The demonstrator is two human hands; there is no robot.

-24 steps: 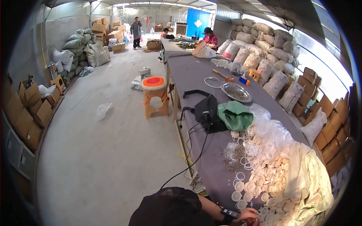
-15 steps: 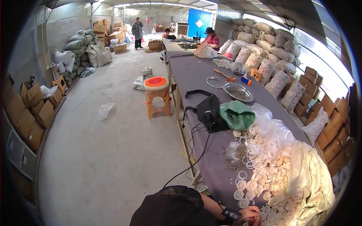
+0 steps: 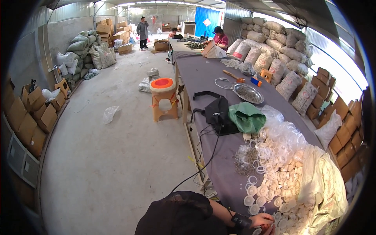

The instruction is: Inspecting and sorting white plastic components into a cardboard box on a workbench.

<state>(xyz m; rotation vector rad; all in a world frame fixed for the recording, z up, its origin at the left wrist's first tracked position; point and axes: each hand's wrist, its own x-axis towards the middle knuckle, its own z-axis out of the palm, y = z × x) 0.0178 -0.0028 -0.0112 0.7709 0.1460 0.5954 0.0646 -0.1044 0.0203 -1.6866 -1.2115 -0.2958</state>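
Note:
My left hand (image 3: pixel 261 220) is at the bottom edge of the view, beside a heap of small round plastic parts (image 3: pixel 288 184) in cream and white. Its fingers are pinched together, and what they hold is too small to make out. A black device (image 3: pixel 241 221) is strapped to that wrist. Just below, fingers of what seems to be my right hand (image 3: pixel 268 230) meet the left; the frame's edge cuts off most of it. Clear plastic rings (image 3: pixel 261 156) and a pile of small grey pieces (image 3: pixel 244 162) lie farther up the heap.
A yellowish woven sack (image 3: pixel 325 188) borders the heap at right. Beyond are a green bag (image 3: pixel 246 118), a black waist bag (image 3: pixel 216 113), a metal bowl (image 3: pixel 250 94) and a hammer (image 3: pixel 234 76). A stool (image 3: pixel 163 100) stands left of the table; people work at its far end.
My left hand has shifted slightly up and right, its fingers still pinched. The view has tilted a little. Nothing else on the table has visibly moved.

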